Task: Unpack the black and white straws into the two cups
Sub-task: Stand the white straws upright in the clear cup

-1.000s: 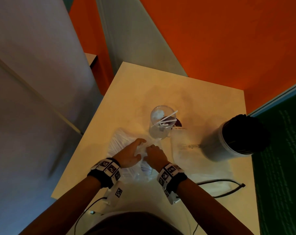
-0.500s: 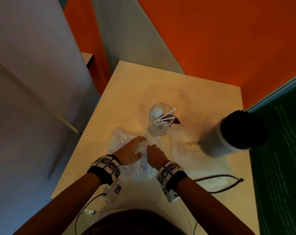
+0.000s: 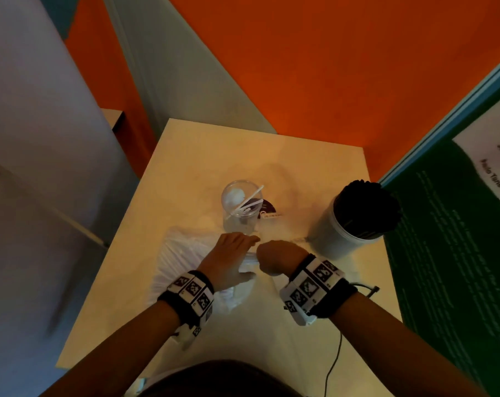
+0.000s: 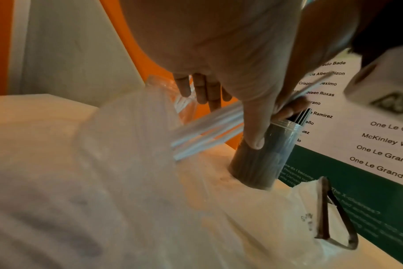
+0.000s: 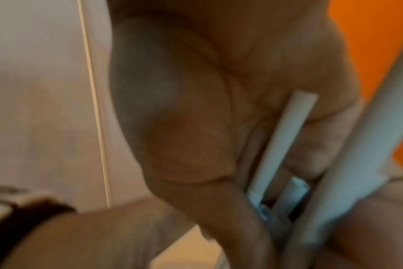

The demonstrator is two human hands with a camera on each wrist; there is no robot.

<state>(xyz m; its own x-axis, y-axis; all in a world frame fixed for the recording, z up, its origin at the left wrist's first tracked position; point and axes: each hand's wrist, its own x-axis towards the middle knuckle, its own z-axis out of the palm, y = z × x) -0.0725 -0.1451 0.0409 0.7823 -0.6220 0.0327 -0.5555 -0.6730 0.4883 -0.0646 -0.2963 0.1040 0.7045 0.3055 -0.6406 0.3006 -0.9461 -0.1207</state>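
Right hand grips white straws, long axis pointing left into the bag. Left hand lies flat on the bag, fingers relaxed. Clear cup sits just beyond, right hand nearer.

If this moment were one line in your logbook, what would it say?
left hand: steadying straw bag | right hand: gripping white straws | clear cup: few white straws | other cup: full of black straws

Crinkled clear plastic bag, glossy clear plastic cup, smooth matt table.

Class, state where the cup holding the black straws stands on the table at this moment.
In the head view the cup of black straws stands near the table's right edge, right of the clear cup.
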